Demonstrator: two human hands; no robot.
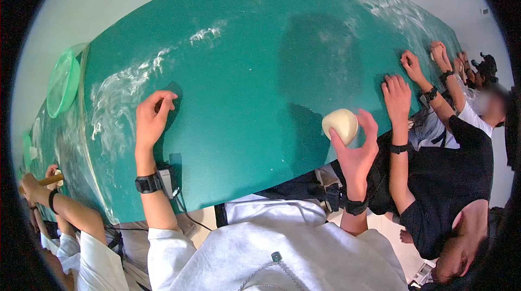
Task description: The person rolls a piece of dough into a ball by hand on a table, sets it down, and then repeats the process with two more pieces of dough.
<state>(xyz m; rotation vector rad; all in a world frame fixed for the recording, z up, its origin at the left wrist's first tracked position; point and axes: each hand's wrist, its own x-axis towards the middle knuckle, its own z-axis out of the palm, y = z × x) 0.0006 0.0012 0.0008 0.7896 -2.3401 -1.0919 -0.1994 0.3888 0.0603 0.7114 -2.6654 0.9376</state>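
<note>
A pale, smooth ball of dough (340,127) is held in my right hand (358,141), near the front edge of the green table (233,117). My thumb presses the near side of the ball and my fingers curve round its right side. To the left, my left hand (153,119) rests over the tabletop with its fingers curled in towards the thumb. I see nothing in it, and part of its fingers is hidden. Black bands circle both my wrists.
White flour streaks (125,79) mark the table. A green plastic basin (62,83) stands at the far left. A person on the left holds a wooden rolling pin (49,180). On the right, other people's hands (398,95) rest along the table edge. A cable (187,212) hangs near my left forearm.
</note>
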